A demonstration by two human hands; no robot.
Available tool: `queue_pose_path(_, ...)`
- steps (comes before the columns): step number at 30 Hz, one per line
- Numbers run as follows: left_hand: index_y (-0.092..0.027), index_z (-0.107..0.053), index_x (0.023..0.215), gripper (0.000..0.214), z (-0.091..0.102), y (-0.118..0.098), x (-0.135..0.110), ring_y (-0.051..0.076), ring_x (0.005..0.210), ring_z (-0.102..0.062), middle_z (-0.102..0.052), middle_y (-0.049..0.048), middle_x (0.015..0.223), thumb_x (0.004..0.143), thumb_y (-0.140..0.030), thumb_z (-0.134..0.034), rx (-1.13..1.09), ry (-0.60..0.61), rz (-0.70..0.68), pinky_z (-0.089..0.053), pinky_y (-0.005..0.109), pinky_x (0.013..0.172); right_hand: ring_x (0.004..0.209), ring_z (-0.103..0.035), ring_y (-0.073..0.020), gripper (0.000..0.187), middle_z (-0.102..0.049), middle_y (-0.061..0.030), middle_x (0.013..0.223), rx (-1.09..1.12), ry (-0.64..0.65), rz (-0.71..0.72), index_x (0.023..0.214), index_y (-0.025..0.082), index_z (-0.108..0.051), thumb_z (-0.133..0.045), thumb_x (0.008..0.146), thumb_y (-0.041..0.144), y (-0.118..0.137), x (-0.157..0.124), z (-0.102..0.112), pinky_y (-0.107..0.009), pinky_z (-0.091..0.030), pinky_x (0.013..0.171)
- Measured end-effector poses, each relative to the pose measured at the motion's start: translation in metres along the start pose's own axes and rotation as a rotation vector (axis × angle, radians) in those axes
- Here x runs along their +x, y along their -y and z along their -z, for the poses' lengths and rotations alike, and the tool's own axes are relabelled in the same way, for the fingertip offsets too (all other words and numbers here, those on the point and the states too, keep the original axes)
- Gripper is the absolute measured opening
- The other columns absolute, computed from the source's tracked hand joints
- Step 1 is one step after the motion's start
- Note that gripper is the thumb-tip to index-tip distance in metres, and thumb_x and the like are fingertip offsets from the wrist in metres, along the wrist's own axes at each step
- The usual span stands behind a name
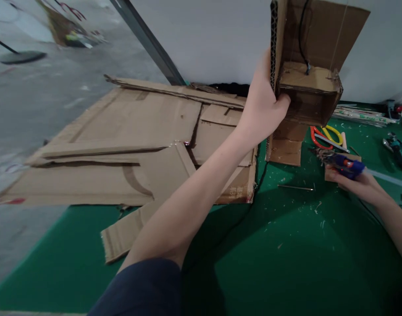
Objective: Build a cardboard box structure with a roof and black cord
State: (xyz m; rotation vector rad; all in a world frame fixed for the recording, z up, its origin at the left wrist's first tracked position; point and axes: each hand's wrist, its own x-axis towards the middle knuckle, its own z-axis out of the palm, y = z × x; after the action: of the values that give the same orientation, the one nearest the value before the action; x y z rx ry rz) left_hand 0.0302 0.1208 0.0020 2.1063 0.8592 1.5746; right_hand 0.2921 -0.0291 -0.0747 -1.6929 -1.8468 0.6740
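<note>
My left hand (265, 107) grips the left wall of an upright cardboard structure (314, 79), its thumb hooked round the edge beside a box-like compartment. A black wire (302, 39) runs down inside the structure to a shelf. At the right, my right hand (360, 186) is closed round a blue hot glue gun (350, 167), whose nozzle end points left. A clear glue stick (390, 179) sticks out from its back. Under the glue gun lies a small cardboard piece (331, 174), partly hidden by the hand. Scissors with red and yellow handles (332, 135) lie just behind.
Flat cardboard sheets (138, 118) are piled on the left of the green table (286, 263), overhanging its edge. A thin metal rod (295, 187) lies in front of the structure. Pliers (398, 151) and a bundle of sticks (364, 115) rest at the right. A white wall stands behind.
</note>
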Motion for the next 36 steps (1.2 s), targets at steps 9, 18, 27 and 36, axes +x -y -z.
queue_pose_path(9,-0.028,-0.051,0.13,0.049,0.008,0.008,0.004,0.024,0.129,-0.052,-0.072,-0.0008,0.11,0.082,-0.02,-0.048,-0.084,0.187,-0.153,-0.043,0.045,0.114,0.038,-0.022,-0.0035,0.046,-0.034,0.0089,0.053,1.03,0.264,-0.445,0.099,0.023,-0.053,-0.063,0.079,0.063,0.004,0.004,-0.007,-0.013,-0.009,0.032)
queue_pose_path(18,-0.027,-0.066,0.108,0.033,0.008,0.025,0.012,0.028,0.111,-0.064,-0.071,-0.001,0.111,0.076,-0.023,-0.061,-0.188,0.21,-0.201,-0.052,0.049,0.103,0.039,-0.014,-0.0017,0.047,-0.03,0.0105,0.051,1.115,0.39,-0.529,0.085,0.022,-0.048,-0.066,0.077,0.064,-0.006,0.004,0.002,-0.011,-0.006,0.031)
queue_pose_path(27,-0.033,-0.062,0.115,0.039,0.006,0.047,0.021,0.028,0.117,-0.062,-0.07,-0.0055,0.117,0.077,-0.028,-0.069,-0.384,0.302,-0.139,-0.048,0.053,0.109,0.039,-0.013,-0.002,0.044,-0.03,0.0108,0.05,1.119,0.491,-0.501,0.084,0.021,-0.049,-0.063,0.08,0.063,-0.002,0.011,-0.002,-0.01,-0.009,0.029)
queue_pose_path(36,-0.035,-0.064,0.113,0.048,0.011,0.047,0.026,0.026,0.114,-0.063,-0.072,-0.0055,0.114,0.069,-0.027,-0.08,-0.415,0.323,-0.092,-0.051,0.048,0.108,0.039,-0.014,-0.0017,0.049,-0.031,0.0107,0.049,1.092,0.516,-0.494,0.083,0.019,-0.051,-0.066,0.076,0.065,0.0,0.012,-0.002,-0.011,-0.01,0.03)
